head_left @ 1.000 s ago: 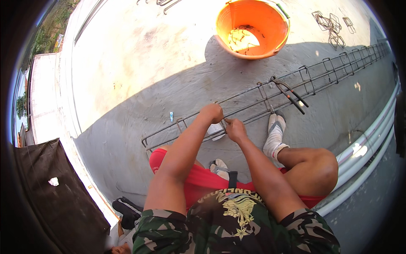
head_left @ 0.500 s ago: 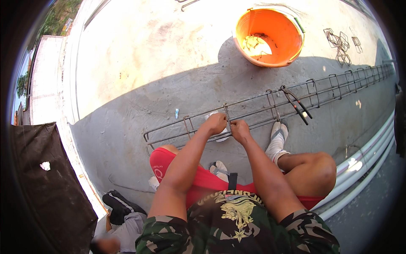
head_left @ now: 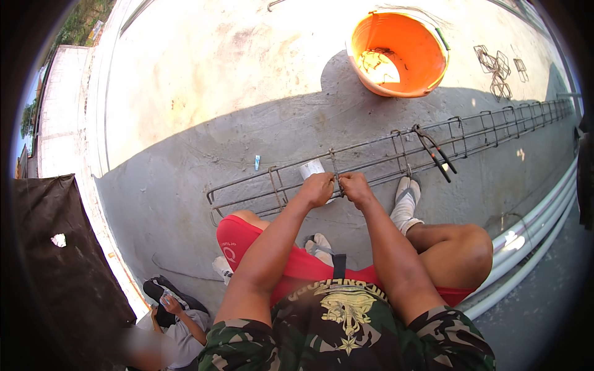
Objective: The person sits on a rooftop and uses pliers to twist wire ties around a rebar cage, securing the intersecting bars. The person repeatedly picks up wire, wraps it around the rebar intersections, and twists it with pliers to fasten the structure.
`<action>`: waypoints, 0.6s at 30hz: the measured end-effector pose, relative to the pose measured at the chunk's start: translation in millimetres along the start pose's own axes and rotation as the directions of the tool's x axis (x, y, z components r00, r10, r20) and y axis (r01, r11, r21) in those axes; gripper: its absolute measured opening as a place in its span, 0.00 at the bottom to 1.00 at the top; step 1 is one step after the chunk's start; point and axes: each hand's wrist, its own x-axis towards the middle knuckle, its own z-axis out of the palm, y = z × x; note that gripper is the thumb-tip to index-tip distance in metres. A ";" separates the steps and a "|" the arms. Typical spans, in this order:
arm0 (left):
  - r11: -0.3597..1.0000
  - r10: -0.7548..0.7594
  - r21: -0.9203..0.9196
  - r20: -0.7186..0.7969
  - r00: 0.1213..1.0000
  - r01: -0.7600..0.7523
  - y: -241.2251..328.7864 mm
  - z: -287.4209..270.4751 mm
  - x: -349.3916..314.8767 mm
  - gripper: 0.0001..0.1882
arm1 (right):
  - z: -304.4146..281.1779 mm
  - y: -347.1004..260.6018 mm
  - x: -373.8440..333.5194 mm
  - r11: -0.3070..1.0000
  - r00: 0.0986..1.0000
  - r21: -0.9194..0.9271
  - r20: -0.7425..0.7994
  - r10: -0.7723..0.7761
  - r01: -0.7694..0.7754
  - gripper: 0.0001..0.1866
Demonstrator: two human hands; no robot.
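Observation:
A long rebar cage [head_left: 367,179] of thin steel bars and square stirrups runs across the floor in front of me. At one stirrup [head_left: 334,162] near its left part, my left hand [head_left: 319,189] and my right hand [head_left: 355,188] meet with fingers pinched. Whatever sits between the fingertips is too small to make out. Pincers [head_left: 440,159] with dark and orange handles rest across the cage to the right of my hands. Beneath the bars lies a white cylindrical piece [head_left: 312,168], partly hidden by my left hand.
An orange bucket [head_left: 433,68] holding wire scraps stands beyond the cage. Loose stirrups [head_left: 495,65] lie at the far right. White pipes [head_left: 516,247] run along the right side. A small blue-white packet [head_left: 257,162] is on the floor. Another person [head_left: 185,334] sits at lower left.
My left hand has come down slightly, uncovering more of the white piece; my right hand has risen a little. At lower left, the other person's hand has come into view.

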 end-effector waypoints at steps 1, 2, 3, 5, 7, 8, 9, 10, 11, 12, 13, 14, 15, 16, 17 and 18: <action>1.000 0.012 0.001 -0.016 1.000 -0.012 -1.2 1.6 -0.5 0.14 | 0.4 0.9 0.1 1.000 1.000 -0.002 -0.013 0.003 -0.003 0.11; 1.000 0.022 0.002 -0.032 0.999 -0.022 -2.8 3.6 -1.5 0.14 | 2.0 0.0 -0.5 1.000 1.000 -0.003 -0.023 0.007 -0.007 0.11; 0.999 0.032 0.004 -0.048 0.998 -0.032 -4.6 5.5 -2.5 0.14 | 3.3 -1.1 -1.0 1.000 0.999 -0.004 -0.034 0.011 -0.011 0.12; 0.999 0.031 0.017 -0.050 0.998 -0.030 -5.8 6.7 -4.4 0.13 | 2.5 -1.6 0.0 0.999 0.999 -0.027 -0.021 0.033 -0.034 0.13; 0.999 0.010 0.049 -0.050 0.999 -0.007 -4.0 7.3 -8.0 0.13 | -0.3 0.4 1.7 0.997 1.000 -0.075 -0.012 -0.012 0.011 0.15; 0.997 -0.011 0.075 -0.052 0.999 0.015 -1.2 7.9 -10.9 0.12 | -2.0 2.1 3.4 0.992 0.998 -0.111 -0.006 -0.069 0.068 0.16; 0.994 -0.031 0.102 -0.054 0.998 0.036 1.6 8.6 -13.4 0.12 | -3.9 4.1 4.6 0.982 0.992 -0.146 0.002 -0.125 0.124 0.17; 0.991 -0.042 0.125 -0.056 0.998 0.049 5.0 9.7 -15.2 0.12 | -6.4 6.5 5.1 0.977 0.991 -0.167 0.004 -0.137 0.135 0.17; 0.987 -0.058 0.149 -0.062 0.996 0.067 7.5 9.3 -18.2 0.12 | -6.4 5.3 4.1 0.971 0.989 -0.187 0.012 -0.150 0.149 0.17; 0.981 -0.074 0.173 -0.068 0.995 0.085 8.2 9.2 -20.7 0.11 | -6.1 4.2 3.5 0.965 0.987 -0.207 0.019 -0.162 0.163 0.17; 0.980 -0.067 0.182 -0.071 0.995 0.078 5.7 10.6 -22.2 0.12 | -5.4 2.8 3.8 0.955 0.988 -0.253 0.025 -0.155 0.156 0.17; 0.979 -0.056 0.191 -0.075 0.996 0.070 2.0 13.0 -22.1 0.12 | -5.2 1.4 5.3 0.942 0.988 -0.299 0.029 -0.150 0.152 0.17; 0.978 -0.046 0.200 -0.080 0.996 0.061 -2.3 15.8 -21.5 0.12 | -4.9 0.1 6.7 0.927 0.989 -0.344 0.032 -0.146 0.148 0.17; 0.973 0.011 0.231 -0.108 0.994 0.014 -8.4 20.0 -20.2 0.12 | -4.1 -1.2 8.1 0.888 0.983 -0.428 0.017 -0.181 0.171 0.16; 0.965 0.066 0.262 -0.130 0.989 -0.030 -11.3 21.7 -19.9 0.13 | -2.2 -2.2 8.7 0.841 0.977 -0.507 0.006 -0.212 0.186 0.16; 0.953 0.122 0.294 -0.151 0.981 -0.073 -14.0 23.6 -19.6 0.13 | -0.1 -2.8 8.6 0.788 0.970 -0.583 -0.003 -0.245 0.197 0.15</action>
